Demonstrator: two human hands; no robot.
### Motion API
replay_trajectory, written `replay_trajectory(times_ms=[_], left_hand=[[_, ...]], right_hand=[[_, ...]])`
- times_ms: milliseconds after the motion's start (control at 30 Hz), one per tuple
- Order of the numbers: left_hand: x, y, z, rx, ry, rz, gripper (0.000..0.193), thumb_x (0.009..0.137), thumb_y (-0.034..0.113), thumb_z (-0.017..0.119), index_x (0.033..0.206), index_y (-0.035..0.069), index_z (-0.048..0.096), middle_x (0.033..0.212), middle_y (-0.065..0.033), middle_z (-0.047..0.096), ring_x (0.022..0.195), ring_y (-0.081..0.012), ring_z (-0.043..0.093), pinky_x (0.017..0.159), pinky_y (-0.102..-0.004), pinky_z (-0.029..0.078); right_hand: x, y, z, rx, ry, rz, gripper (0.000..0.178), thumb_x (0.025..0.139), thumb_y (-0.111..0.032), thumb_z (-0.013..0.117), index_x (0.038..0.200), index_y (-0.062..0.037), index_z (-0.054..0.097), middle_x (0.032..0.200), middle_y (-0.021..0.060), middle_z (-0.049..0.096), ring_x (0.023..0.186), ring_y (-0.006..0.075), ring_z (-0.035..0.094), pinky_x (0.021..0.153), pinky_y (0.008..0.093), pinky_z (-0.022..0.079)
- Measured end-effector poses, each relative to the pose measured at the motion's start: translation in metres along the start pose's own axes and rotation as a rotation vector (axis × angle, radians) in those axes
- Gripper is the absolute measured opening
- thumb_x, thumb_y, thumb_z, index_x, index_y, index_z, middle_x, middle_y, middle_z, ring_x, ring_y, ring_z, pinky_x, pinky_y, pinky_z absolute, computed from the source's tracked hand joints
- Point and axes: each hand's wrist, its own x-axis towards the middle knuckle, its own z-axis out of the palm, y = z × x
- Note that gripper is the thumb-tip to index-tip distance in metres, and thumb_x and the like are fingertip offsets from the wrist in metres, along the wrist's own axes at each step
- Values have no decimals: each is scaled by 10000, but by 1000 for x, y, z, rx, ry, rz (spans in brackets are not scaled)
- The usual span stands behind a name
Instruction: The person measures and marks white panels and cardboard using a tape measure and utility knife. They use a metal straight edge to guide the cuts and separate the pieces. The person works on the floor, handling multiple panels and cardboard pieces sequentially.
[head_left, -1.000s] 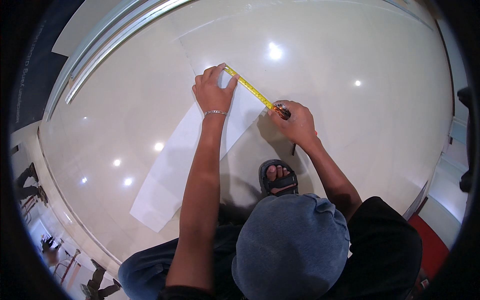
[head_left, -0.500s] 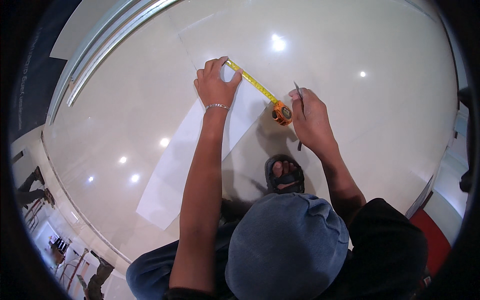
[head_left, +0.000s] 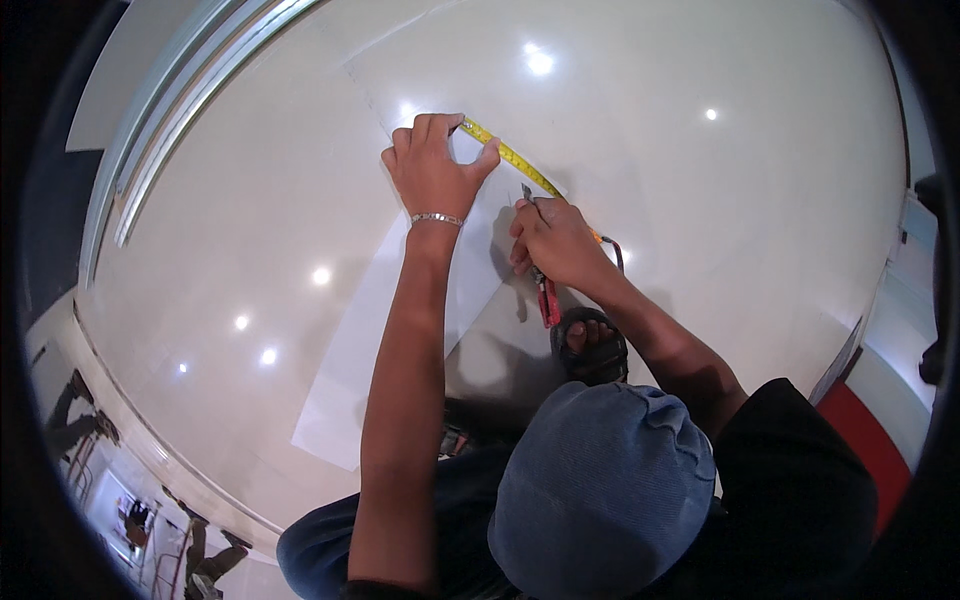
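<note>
My left hand [head_left: 435,175] holds the end of a tape measure's yellow blade [head_left: 518,163] at the far edge of a white sheet [head_left: 350,375]. Its index finger is at the tip and its thumb rests against the blade. My right hand [head_left: 562,240] grips a hand tool [head_left: 548,303] with a pointed metal tip and red handle, over the sheet's right edge beside the blade. Whether it is snips or another tool, I cannot tell. The tape's orange case is mostly hidden behind my right hand; a dark cord or strap [head_left: 617,248] loops out there.
The sheet lies on a glossy cream floor [head_left: 740,220]. Long metal channels [head_left: 185,125] lie at the far left. My sandalled foot [head_left: 592,342] is just nearer than my right hand. Other people's legs [head_left: 75,415] and red metal frames show at the lower left.
My right hand has moved left with the tool, over the sheet's edge, and now covers most of the orange case. My left hand stays at the blade's end.
</note>
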Motion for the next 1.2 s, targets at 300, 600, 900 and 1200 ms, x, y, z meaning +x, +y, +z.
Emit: replay_trajectory(times_ms=[300,600,900,1200], left_hand=[[2,-8,3,-32,-68,25,499,781,459,903,1159,180,734,1124,23,674,1065,-236,577,984,-419,376],[2,-8,7,-38,-56,23,531,756,472,923,1141,168,718,1140,31,690,1061,-240,580,983,-431,373],[2,-10,8,-19,-38,48,520,747,458,925,1119,165,709,1112,39,682,1049,-234,573,953,-431,364],[3,-9,8,-19,-40,43,509,740,451,916,1115,171,713,1093,35,683,1040,-236,568,947,-432,361]], right_hand=[[37,9,40,-682,371,-544,361,1061,-184,519,890,91,680,789,282,698,724,433,726,710,539,589],[43,1,47,-488,347,-307,252,968,-120,570,849,58,701,815,275,698,759,471,729,702,557,602],[45,-3,50,-430,348,-274,229,955,-112,632,817,49,719,814,266,716,778,453,749,703,539,614],[39,-16,46,-361,363,-225,254,954,-128,637,807,59,725,810,266,719,767,444,751,692,528,617]])
